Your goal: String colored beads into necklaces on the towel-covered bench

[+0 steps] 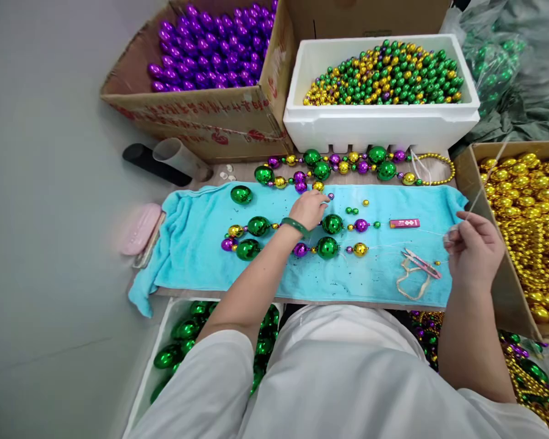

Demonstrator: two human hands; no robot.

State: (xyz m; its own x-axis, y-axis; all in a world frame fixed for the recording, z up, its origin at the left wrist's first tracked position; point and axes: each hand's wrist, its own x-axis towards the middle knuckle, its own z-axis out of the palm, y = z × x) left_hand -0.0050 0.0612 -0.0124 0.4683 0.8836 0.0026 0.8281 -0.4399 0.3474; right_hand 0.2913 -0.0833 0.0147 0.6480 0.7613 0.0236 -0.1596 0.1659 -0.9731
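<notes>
My right hand (476, 247) pinches a thin clear string (432, 233) at the right end of the blue towel (201, 268). The string runs left to a strand of green, gold and purple beads laid in a loop, with a large green bead (332, 224) on its upper row. My left hand (308, 208), a green bangle on its wrist, reaches over the loop. Its fingers are bent and slightly apart beside a small purple bead (330, 196). Loose small green beads (352, 211) and a gold bead (365, 202) lie nearby.
A finished-looking bead necklace (321, 171) lies behind the towel. Pink snips (421, 263) and a red packet (404, 224) are on it. Around stand a carton of purple beads (187, 110), a white foam box (379, 125) and a carton of gold beads (498, 244).
</notes>
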